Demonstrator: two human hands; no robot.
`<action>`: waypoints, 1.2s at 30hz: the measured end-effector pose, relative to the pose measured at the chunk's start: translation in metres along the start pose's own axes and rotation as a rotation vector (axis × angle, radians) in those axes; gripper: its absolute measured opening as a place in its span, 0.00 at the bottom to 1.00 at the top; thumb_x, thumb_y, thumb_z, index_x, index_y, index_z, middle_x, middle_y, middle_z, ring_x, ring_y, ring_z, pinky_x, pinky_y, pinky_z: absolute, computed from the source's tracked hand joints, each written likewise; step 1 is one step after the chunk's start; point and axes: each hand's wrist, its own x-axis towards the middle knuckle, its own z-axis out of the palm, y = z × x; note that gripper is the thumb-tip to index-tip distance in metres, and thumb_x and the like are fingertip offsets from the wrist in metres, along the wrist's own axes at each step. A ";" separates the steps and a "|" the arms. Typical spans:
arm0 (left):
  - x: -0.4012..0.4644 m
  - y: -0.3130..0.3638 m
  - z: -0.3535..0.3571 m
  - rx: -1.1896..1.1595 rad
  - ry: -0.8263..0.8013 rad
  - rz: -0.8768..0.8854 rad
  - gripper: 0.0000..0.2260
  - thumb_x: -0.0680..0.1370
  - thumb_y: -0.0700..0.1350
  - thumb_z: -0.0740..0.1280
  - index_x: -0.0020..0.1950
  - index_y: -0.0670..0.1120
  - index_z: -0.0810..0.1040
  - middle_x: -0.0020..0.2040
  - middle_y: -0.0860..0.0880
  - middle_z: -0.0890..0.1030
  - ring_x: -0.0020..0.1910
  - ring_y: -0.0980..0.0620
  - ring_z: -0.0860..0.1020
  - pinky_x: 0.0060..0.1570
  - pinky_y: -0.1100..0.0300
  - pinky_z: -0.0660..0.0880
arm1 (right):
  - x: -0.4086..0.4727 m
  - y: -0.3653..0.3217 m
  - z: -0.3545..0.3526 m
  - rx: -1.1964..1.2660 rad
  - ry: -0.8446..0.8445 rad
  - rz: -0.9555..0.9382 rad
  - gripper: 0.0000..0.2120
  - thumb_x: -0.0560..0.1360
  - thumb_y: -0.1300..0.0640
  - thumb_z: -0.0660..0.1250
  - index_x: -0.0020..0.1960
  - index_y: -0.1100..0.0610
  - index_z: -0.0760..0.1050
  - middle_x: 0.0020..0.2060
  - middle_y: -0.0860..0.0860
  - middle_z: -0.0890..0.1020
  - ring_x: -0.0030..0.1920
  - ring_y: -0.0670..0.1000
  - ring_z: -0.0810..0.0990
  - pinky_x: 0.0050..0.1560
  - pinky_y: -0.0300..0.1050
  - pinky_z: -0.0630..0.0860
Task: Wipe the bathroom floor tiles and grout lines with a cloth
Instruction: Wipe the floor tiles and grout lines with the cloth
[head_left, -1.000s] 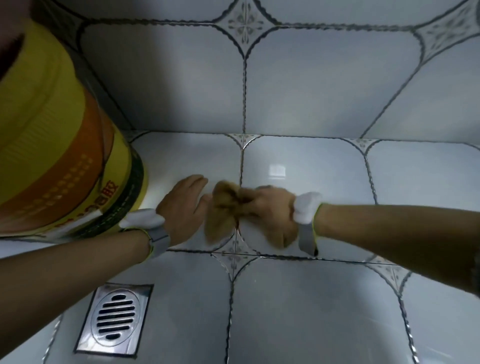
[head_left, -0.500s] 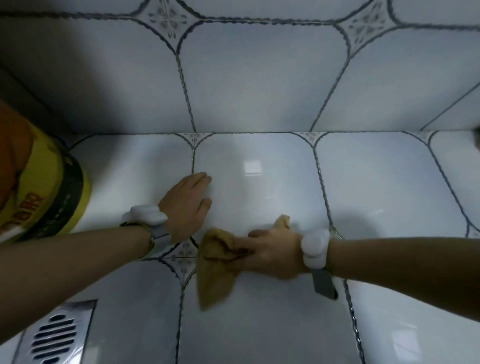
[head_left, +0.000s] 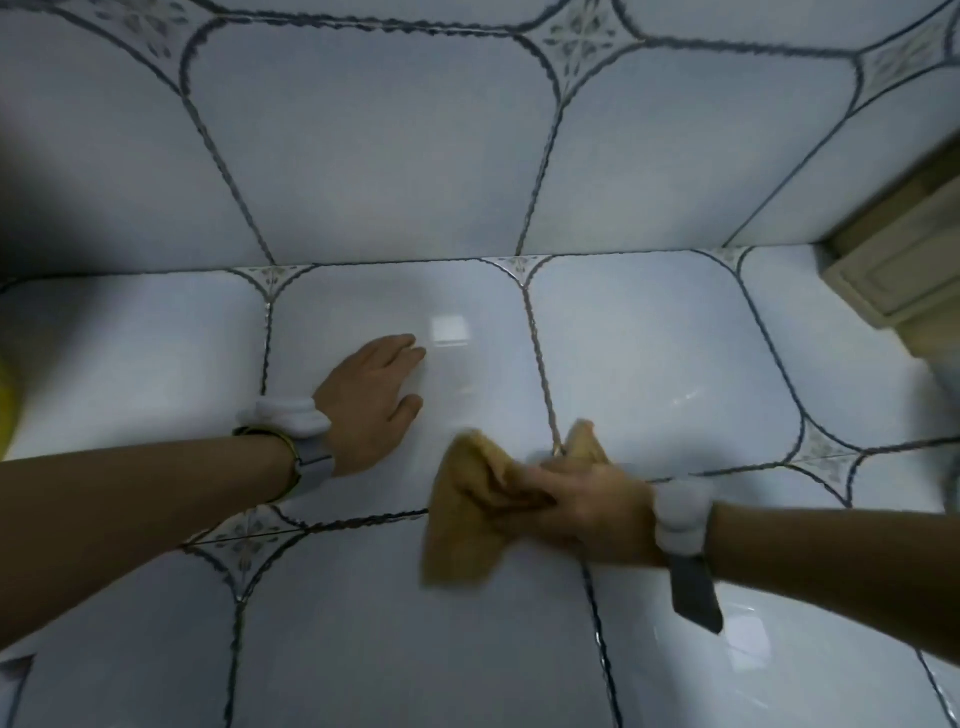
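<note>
Head view, the only one. You are holding the crumpled tan cloth (head_left: 470, 512) in your right hand (head_left: 587, 501), fingers curled into a bunch at its middle, so both ends are fanning loose. The cloth is sitting on the dark wavy grout line (head_left: 540, 358) that runs away from you toward the wall, right where it crosses the sideways joint; one flap is poking up on the far side of your knuckles, the larger flap is trailing on the near-left side of the crossing.

Handling, as a judgement: the cloth is looking light, soft and limp, with no stiffness of its own. It will fold under itself if you are gripping only an edge, so the mid-bunch hold looks right. Pressing a fold into the joint should be reaching the grout better than a flat pass.

Your left hand (head_left: 371, 400) is lying flat, fingers straight and together, on the glossy pale blue floor tile (head_left: 363, 306) left of that grout line, holding nothing, apparently bracing you. The hands are apart.

The tiles are smooth and reflective, with rounded corners and small patterned diamond insets (head_left: 519, 267). They could be slippery under the palm. The grout is looking darker and rougher, slightly recessed. A beige wooden cabinet corner (head_left: 898, 260) is standing far right of the grout line. White wrist bands (head_left: 678, 517) are sitting on both wrists.
</note>
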 end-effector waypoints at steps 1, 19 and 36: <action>0.005 0.007 0.003 -0.003 -0.003 0.017 0.25 0.81 0.48 0.57 0.77 0.44 0.56 0.78 0.47 0.55 0.76 0.48 0.54 0.75 0.55 0.50 | -0.020 -0.009 0.002 0.014 -0.075 -0.089 0.12 0.77 0.57 0.66 0.57 0.46 0.81 0.59 0.54 0.80 0.45 0.54 0.79 0.41 0.54 0.76; 0.036 0.055 0.028 0.105 0.022 0.115 0.28 0.76 0.52 0.54 0.74 0.42 0.62 0.76 0.44 0.60 0.74 0.44 0.58 0.74 0.51 0.56 | -0.033 0.039 -0.005 0.210 0.142 0.457 0.07 0.76 0.47 0.64 0.50 0.43 0.80 0.46 0.46 0.71 0.39 0.50 0.77 0.36 0.45 0.72; 0.039 0.058 0.038 0.150 0.021 0.132 0.31 0.73 0.52 0.59 0.73 0.40 0.65 0.73 0.42 0.65 0.71 0.41 0.64 0.70 0.48 0.63 | -0.131 0.039 -0.004 0.197 0.223 0.714 0.10 0.76 0.47 0.63 0.53 0.43 0.81 0.44 0.48 0.72 0.35 0.52 0.76 0.33 0.41 0.73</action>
